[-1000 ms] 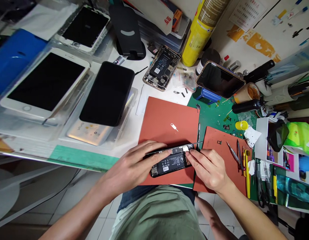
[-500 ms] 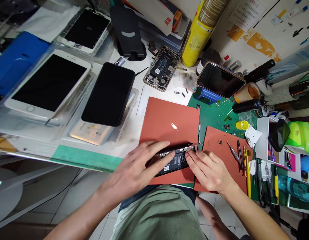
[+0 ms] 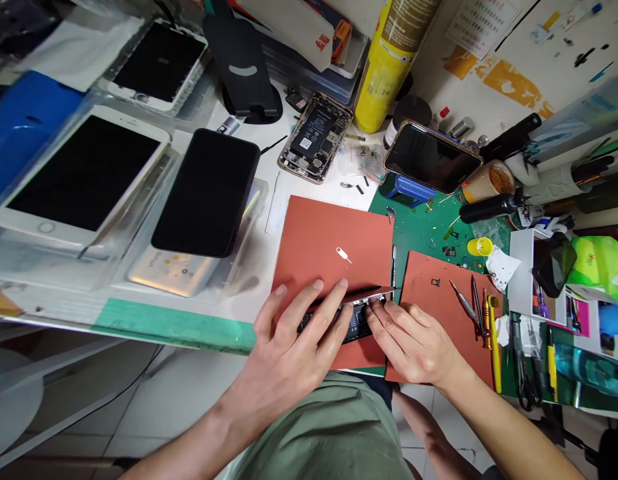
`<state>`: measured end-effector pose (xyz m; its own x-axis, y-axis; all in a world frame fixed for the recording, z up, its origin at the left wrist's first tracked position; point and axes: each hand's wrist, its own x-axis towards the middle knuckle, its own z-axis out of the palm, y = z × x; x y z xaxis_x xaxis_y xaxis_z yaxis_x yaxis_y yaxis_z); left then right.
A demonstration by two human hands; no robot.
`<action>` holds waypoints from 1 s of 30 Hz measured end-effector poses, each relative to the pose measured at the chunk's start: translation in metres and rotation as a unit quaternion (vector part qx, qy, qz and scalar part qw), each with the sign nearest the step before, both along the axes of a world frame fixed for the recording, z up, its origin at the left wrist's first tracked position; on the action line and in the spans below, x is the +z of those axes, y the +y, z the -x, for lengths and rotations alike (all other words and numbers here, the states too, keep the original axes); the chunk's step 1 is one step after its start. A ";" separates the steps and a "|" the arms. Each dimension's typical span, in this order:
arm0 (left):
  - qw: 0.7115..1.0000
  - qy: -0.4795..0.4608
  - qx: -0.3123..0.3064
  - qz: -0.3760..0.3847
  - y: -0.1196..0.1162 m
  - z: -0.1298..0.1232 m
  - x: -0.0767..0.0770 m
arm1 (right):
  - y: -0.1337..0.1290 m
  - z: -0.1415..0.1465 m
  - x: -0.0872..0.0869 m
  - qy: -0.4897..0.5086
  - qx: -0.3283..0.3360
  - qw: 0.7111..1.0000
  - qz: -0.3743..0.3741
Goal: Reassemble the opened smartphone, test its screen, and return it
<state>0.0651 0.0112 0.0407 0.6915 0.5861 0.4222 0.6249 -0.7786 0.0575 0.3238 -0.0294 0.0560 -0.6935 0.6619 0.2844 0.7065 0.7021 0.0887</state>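
Note:
An opened phone (image 3: 358,324) lies on a reddish-brown mat (image 3: 333,233) near the table's front edge, its screen part (image 3: 371,291) tilted up along the far side. My left hand (image 3: 299,333) rests over the phone's left part, fingers spread and covering much of it. At the phone's right end, my right hand (image 3: 413,340) has its fingers pressed together on the inner edge; anything between the fingertips is hidden. A small white SIM pin (image 3: 343,254) lies on the mat beyond the phone.
A second mat (image 3: 449,320) with a screwdriver (image 3: 485,320) and tweezers (image 3: 465,301) is at right. Left are a black phone (image 3: 205,193) and a white tablet (image 3: 83,173). Behind stand an opened phone (image 3: 316,137) and a yellow can (image 3: 389,73).
My left hand has shifted over the phone, its fingers more spread and hiding more of the battery. My right hand stays at the phone's right end. The whole view has moved slightly.

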 end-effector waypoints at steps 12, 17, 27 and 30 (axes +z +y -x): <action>0.999 -0.008 0.037 0.023 -0.013 -0.027 -0.017 | 0.002 0.007 0.007 -0.040 0.008 0.999 -0.017; 0.999 -0.002 0.035 0.027 -0.014 -0.027 -0.025 | 0.000 0.005 0.006 -0.035 0.004 0.999 -0.015; 0.997 -0.018 0.030 0.064 -0.021 -0.024 -0.036 | -0.039 0.043 -0.007 0.041 -0.176 0.984 0.008; 0.996 -0.025 0.027 0.081 -0.022 -0.023 -0.038 | -0.045 0.056 -0.017 0.083 -0.209 0.974 0.013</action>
<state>0.0882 -0.0104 0.0030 0.6384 0.6846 0.3518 0.6585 -0.7224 0.2109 0.2679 -0.0747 0.0386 -0.3068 0.8851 0.3500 0.9346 0.3497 -0.0650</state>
